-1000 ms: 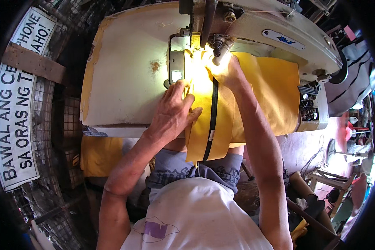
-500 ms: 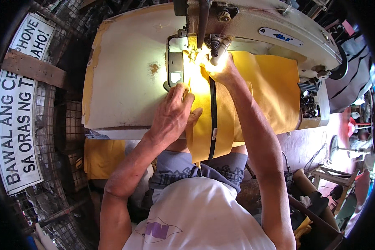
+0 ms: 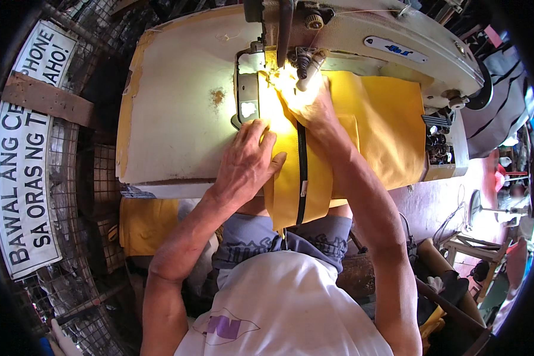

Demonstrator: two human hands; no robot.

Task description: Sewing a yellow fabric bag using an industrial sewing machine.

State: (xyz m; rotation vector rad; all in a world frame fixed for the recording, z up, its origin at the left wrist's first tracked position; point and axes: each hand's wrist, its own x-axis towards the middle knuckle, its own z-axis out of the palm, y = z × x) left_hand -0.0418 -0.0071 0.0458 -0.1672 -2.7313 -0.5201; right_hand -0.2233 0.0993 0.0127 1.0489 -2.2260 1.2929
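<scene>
Yellow fabric [image 3: 391, 113] with a black zipper [image 3: 302, 172] along it lies on the sewing machine's bed, its near end hanging over the table edge toward my lap. My left hand [image 3: 246, 154] rests at the fabric's left edge, fingers bent, thumb apart from them. Farther in, my right hand [image 3: 311, 104] is on the fabric close beside the needle area, under the sewing machine [image 3: 362, 29] head. Bright lamp glare washes out its fingertips, so their grip cannot be made out.
The pale table top [image 3: 172, 107] extends left of the machine. More yellow cloth [image 3: 148, 225] hangs below it. Wire mesh with a white sign [image 3: 26, 178] stands at the left. A small wooden frame [image 3: 474, 249] and a fan are at the right.
My right hand has shifted slightly toward me, and its forearm lies a little lower. My left thumb and fingers look a little farther apart. The fabric has barely moved.
</scene>
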